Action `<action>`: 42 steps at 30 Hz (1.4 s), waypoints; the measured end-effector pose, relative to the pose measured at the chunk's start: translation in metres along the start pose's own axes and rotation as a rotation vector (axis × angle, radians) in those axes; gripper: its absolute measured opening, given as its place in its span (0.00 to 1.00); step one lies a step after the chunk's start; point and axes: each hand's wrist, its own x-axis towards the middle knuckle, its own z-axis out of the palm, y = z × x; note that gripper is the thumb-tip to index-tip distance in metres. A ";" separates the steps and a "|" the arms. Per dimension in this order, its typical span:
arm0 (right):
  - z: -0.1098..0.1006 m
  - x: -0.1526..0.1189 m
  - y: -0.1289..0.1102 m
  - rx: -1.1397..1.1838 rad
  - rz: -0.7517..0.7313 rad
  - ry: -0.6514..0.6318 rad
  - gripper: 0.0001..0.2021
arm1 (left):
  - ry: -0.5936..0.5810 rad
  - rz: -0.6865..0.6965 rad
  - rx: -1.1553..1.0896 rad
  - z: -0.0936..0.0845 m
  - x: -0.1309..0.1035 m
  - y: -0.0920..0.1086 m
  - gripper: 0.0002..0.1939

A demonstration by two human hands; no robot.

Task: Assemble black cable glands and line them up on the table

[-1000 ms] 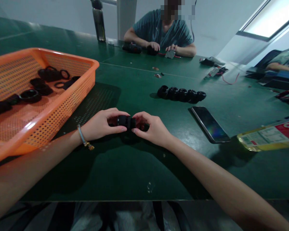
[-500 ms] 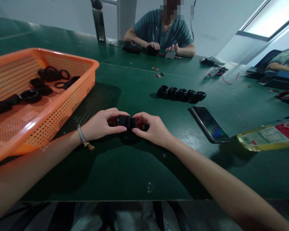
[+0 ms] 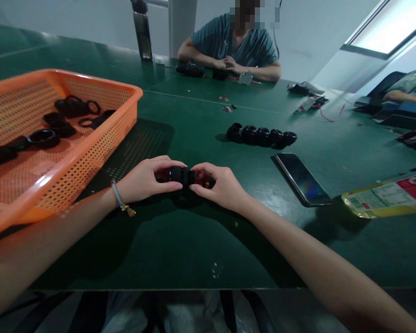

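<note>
Between my two hands is a black cylindrical part (image 3: pixel 182 176), held low over the green table (image 3: pixel 194 249). My left hand (image 3: pixel 152 177) grips its left end between thumb and fingers. On the right end, my right hand (image 3: pixel 219 182) is closed with thumb and fingertips. Dark pieces show inside both palms, too hidden to make out. Beyond my hands, several black ring-shaped parts (image 3: pixel 262 137) stand in a touching row. An orange basket (image 3: pixel 100 152) at the left holds more black parts (image 3: pixel 44 138), some with loops.
A phone (image 3: pixel 302 179) lies right of my right hand, with a yellow-edged packet (image 3: pixel 388 194) farther right. Across the table sits a person (image 3: pixel 235 51) near a dark tool (image 3: pixel 190 69). A bottle (image 3: pixel 143 32) stands at the back. Another person's arm (image 3: pixel 405 96) shows at the far right.
The person across the table has drawn both hands together, off the dark object and the pale piece. My hands and the black part are almost unmoved.
</note>
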 end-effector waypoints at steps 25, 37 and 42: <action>-0.001 0.001 -0.002 -0.060 0.021 0.000 0.10 | -0.001 0.003 0.015 0.001 0.000 0.001 0.24; -0.002 0.002 -0.005 -0.088 0.053 -0.011 0.10 | -0.008 0.008 0.046 0.000 -0.001 0.000 0.25; -0.002 0.002 -0.005 -0.092 0.057 -0.015 0.09 | -0.011 0.019 0.050 0.000 -0.001 -0.001 0.24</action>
